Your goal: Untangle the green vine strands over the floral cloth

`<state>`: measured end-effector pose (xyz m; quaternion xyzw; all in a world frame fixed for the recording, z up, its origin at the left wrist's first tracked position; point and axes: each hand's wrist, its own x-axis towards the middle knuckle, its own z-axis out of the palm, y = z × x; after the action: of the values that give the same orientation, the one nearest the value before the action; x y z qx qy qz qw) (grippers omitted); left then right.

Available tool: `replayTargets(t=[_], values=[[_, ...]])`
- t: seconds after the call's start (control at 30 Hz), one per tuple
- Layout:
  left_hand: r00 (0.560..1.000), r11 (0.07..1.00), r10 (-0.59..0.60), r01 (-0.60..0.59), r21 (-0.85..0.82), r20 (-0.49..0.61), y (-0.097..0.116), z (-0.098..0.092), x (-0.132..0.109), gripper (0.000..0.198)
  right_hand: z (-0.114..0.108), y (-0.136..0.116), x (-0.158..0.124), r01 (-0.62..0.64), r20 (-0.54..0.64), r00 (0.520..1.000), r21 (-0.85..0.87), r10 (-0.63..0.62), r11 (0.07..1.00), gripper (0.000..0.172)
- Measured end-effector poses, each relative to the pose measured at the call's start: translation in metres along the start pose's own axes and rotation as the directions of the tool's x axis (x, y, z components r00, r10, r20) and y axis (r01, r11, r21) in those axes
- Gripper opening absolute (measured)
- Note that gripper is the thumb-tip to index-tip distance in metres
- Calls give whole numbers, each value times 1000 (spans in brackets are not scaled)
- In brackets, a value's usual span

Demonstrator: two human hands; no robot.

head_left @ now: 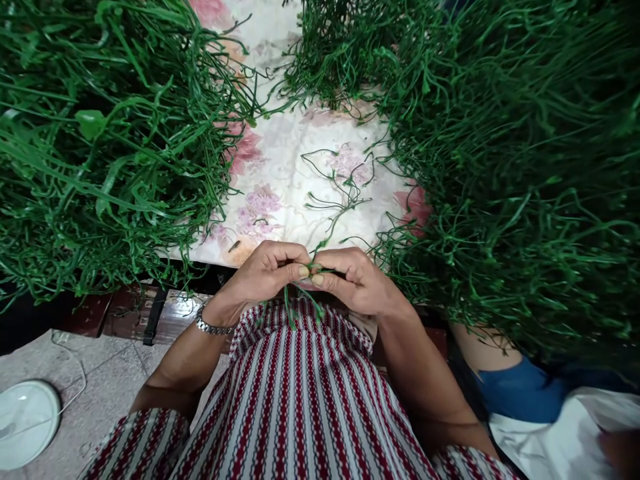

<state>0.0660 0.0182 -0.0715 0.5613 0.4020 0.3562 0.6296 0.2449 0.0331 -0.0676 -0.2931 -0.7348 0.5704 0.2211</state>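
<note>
My left hand [270, 270] and my right hand [353, 280] meet over my lap at the near edge of a floral cloth [295, 180]. Both are closed in a pinch on the same thin green stem [303, 303], thumbs touching, with its ends hanging down over my striped red and white garment [305, 400]. A metal watch [213, 327] sits on my left wrist. A few loose stems [340, 193] lie on the cloth just beyond my hands.
Big heaps of green stems fill the left [100, 147] and the right [525, 173], with another at the top middle [340, 53]. A white round lid [25, 420] lies on the floor at lower left. Another person's leg in blue [520, 387] is at lower right.
</note>
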Motion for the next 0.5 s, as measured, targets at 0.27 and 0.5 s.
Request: replayTargets(t=[0.27,0.5], values=[[991,966,-100,119,-229,94,-5,0,-1,31,3,11,1,-131,142,988,583,58,802,23],[981,968,-109,142,-207,162,-10,-3,-2,29,1,10,1,-198,219,973,621,74,758,22]])
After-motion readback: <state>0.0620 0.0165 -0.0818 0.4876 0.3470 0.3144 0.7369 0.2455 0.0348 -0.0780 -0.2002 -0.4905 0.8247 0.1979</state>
